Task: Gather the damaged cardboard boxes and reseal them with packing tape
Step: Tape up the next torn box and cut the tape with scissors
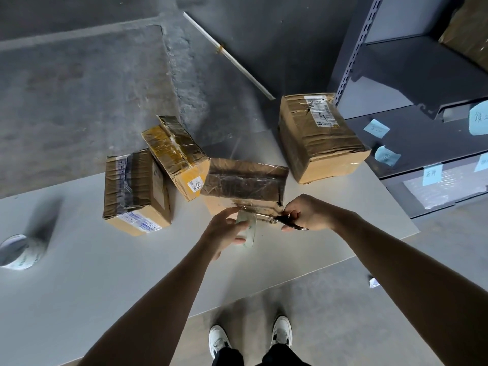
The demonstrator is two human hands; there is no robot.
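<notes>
Scissors (287,222) are sitting in my right hand (309,213), fingers curling through the black handles and blades meeting a clear tape strip (248,207) at the near edge of the middle box (243,180). My left hand (224,232) is gripping the packing tape roll (248,229) just in front of that box, with the strip running from roll to cardboard. The box is lying flat on the grey table (105,273), its top dark under wrinkled brown tape. All the boxes are closed, so I cannot tell what they are holding. A tilted yellow-taped box (174,151) is touching its left end, a labelled box (134,191) is sitting further left, and a bigger crumpled box (317,138) is standing apart on the right. A second tape roll (19,250) is resting near the table's left end. Grey shelving (422,75) carrying blue notes (376,128) is standing beyond the table's right end.
</notes>
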